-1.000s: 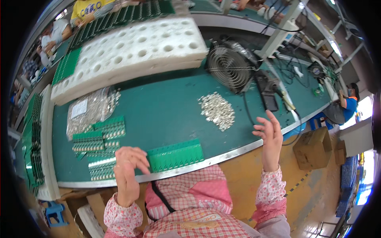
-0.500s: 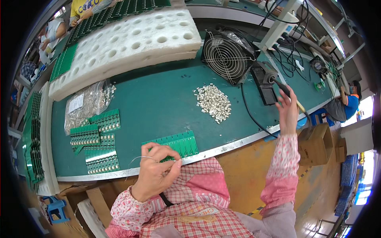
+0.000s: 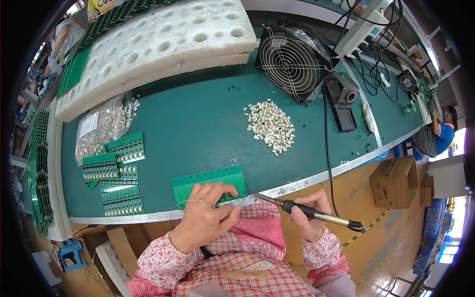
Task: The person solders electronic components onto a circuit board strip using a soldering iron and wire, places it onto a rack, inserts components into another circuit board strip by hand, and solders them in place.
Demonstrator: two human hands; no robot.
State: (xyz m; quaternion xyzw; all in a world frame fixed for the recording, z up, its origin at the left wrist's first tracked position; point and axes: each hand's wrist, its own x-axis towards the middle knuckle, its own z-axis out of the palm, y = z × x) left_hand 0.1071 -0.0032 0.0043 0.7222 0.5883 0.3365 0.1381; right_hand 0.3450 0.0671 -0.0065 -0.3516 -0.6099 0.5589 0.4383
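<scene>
My right hand (image 3: 311,215) grips a soldering iron (image 3: 336,219) by its black handle. The iron's metal tip points left, over the table's front edge. My left hand (image 3: 205,218) pinches a thin solder wire (image 3: 190,201), which loops back over the fingers. Beneath the left fingers lies a green circuit board panel (image 3: 208,179) at the table edge, its lower part partly covered by the hand. Between wire end and iron tip there is a small gap beside the panel's right corner. A heap of small silvery components (image 3: 269,126) sits beyond the panel.
A black soldering iron stand (image 3: 341,106) is next to a fan with a wire grille (image 3: 292,64). Populated boards (image 3: 121,198) and a bag of components (image 3: 101,126) lie left. White foam (image 3: 163,49) spans the back left. The iron's cord (image 3: 326,143) hangs over the front edge.
My right hand has brought the soldering iron from beside the stand, left and nearer, to the panel's right corner. My left hand stays over the panel with the solder wire.
</scene>
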